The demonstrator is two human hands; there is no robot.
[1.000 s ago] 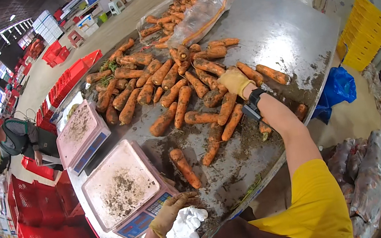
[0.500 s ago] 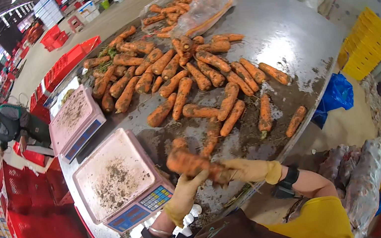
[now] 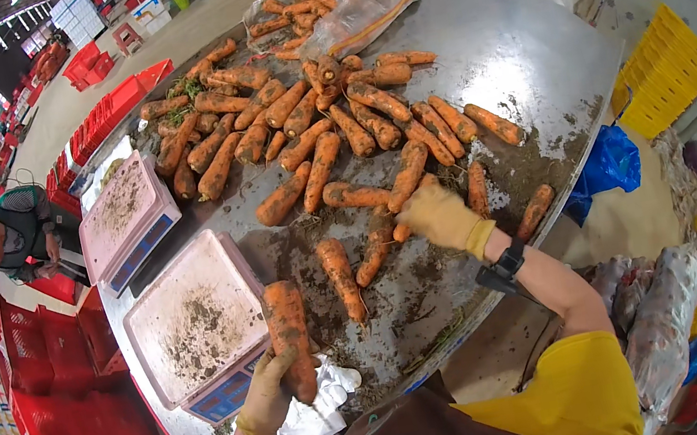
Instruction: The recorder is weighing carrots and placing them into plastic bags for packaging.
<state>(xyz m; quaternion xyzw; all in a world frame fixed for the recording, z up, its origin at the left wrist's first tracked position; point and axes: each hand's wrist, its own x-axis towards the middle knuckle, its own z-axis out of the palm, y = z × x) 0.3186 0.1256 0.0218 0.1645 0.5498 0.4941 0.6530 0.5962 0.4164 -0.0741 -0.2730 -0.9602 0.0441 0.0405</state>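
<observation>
Upright in my gloved left hand [image 3: 269, 395] is a thick, soil-streaked carrot [image 3: 288, 327], gripped near its lower end beside the front scale. My gloved right hand [image 3: 438, 213] is closed over another carrot [image 3: 403, 232] on the metal table; only that carrot's end shows beneath the hand. Around it lie loose dirty carrots, among them one on its own [image 3: 339, 279] between my hands and one [image 3: 408, 175] just beyond my right fingers. A larger heap of carrots [image 3: 295, 116] spreads farther back.
Two pink-topped scales, the front one [image 3: 191, 322] and the rear one [image 3: 121, 205], line the table's left side. White plastic [image 3: 320, 406] lies by my left wrist. A clear bag of carrots [image 3: 373, 6] sits at the back. Red crates [image 3: 80, 428] and a co-worker [image 3: 18, 227] are left.
My hands have parted. The left, holding the carrot, has drawn left and down toward me; the right has reached forward onto a carrot on the table.
</observation>
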